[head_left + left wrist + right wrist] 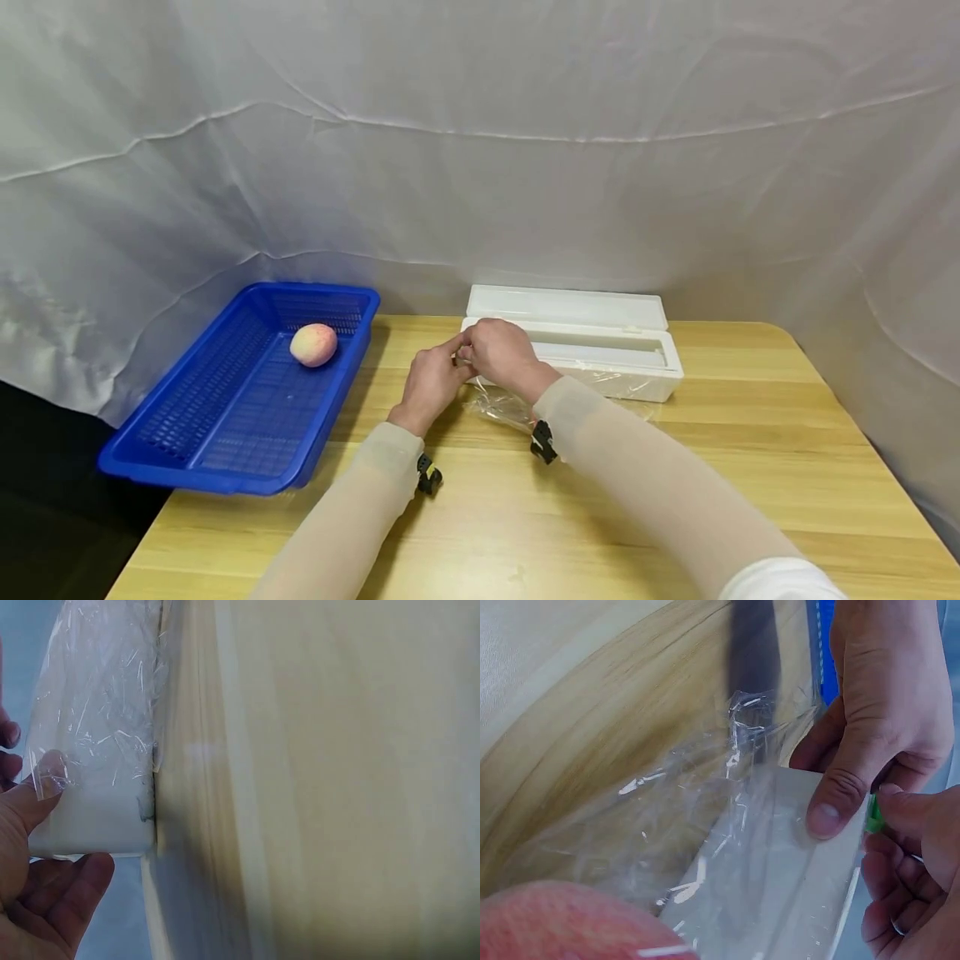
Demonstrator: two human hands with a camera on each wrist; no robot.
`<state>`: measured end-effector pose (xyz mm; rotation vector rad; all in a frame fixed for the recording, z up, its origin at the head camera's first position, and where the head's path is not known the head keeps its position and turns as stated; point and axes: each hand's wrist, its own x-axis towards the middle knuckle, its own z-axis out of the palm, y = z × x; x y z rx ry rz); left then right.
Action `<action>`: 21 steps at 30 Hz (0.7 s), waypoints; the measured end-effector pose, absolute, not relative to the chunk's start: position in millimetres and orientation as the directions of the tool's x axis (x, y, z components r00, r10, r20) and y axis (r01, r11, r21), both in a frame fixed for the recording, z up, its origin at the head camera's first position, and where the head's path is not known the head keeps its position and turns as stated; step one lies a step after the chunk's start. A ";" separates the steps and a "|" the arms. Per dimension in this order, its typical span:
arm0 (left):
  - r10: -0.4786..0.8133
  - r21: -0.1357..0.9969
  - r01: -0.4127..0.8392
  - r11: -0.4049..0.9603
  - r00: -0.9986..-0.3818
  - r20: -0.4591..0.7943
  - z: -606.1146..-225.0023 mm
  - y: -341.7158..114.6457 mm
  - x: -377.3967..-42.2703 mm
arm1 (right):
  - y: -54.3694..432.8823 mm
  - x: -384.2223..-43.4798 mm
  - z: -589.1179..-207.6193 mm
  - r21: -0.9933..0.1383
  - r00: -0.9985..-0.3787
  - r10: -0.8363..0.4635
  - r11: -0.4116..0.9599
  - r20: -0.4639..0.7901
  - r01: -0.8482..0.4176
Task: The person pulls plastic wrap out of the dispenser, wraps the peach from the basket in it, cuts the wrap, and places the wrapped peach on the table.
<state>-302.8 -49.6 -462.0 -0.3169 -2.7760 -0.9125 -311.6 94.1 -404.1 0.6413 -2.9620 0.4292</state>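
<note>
A long white cling film box [630, 382] lies on the table with its lid [570, 307] open. Clear film [697, 825] hangs over the front and spreads onto the table. At the box's left end my left hand [429, 385] grips it, thumb on the front face over the film edge, fingers curled round the end. My right hand [504, 350] meets it there, thumb and forefinger pinching a small green piece [875, 814] at the end. A rounded pink-red surface [562, 926] fills the lower left of the right wrist view; its kind is unclear.
A blue plastic basket [322, 442] stands at the left of the table, holding a peach [313, 345]. A pale cloth [480, 200] hangs behind the wooden table [750, 467]. Dark wrist cameras sit on both wrists.
</note>
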 end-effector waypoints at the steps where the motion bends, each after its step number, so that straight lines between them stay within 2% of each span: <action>1: 0.136 0.557 0.264 0.787 -0.956 0.260 -462.0 -49.6 -302.4 | 93.8 -311.7 -404.7 -0.259 -0.910 -0.394 0.872 0.132 -0.415; 6: 0.129 0.554 0.265 0.789 -0.954 0.271 -461.1 -48.7 -302.3 | 95.7 -312.2 -406.1 -0.243 -0.906 -0.402 0.872 0.135 -0.424; 12: 0.103 0.578 0.220 0.786 -0.968 0.228 -459.0 -44.8 -301.4 | 103.5 -312.0 -403.9 -0.230 -0.894 -0.419 0.865 0.156 -0.446; 21: 0.076 0.588 0.209 0.782 -0.967 0.243 -459.3 -41.0 -297.4 | 108.7 -310.2 -404.4 -0.144 -0.857 -0.478 0.850 0.190 -0.506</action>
